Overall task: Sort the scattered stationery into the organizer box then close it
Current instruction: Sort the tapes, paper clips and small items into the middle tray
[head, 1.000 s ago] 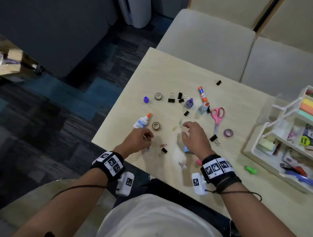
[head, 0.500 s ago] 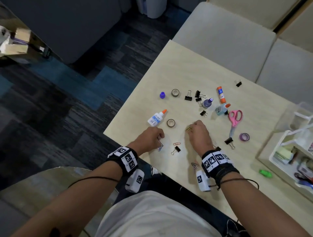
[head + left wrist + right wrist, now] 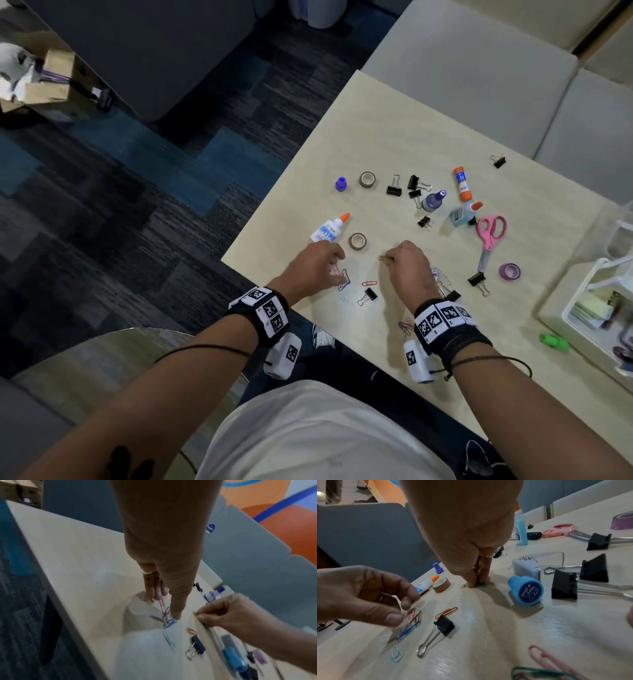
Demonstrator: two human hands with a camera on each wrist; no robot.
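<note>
Pinching a small bundle of coloured paper clips (image 3: 342,279) low in the frame's centre, the left hand (image 3: 315,269) touches the worktop (image 3: 394,130); just right, the right hand (image 3: 409,270) nips a yellow-green paper clip (image 3: 384,258); the white organizer box (image 3: 589,308) sits open at the right edge

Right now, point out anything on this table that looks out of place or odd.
A purple cap lies apart from the uncapped purple bottle, which lies tipped over. A green item sits alone near the table edge, beside the organizer box. Nothing looks spilled or broken.
</note>
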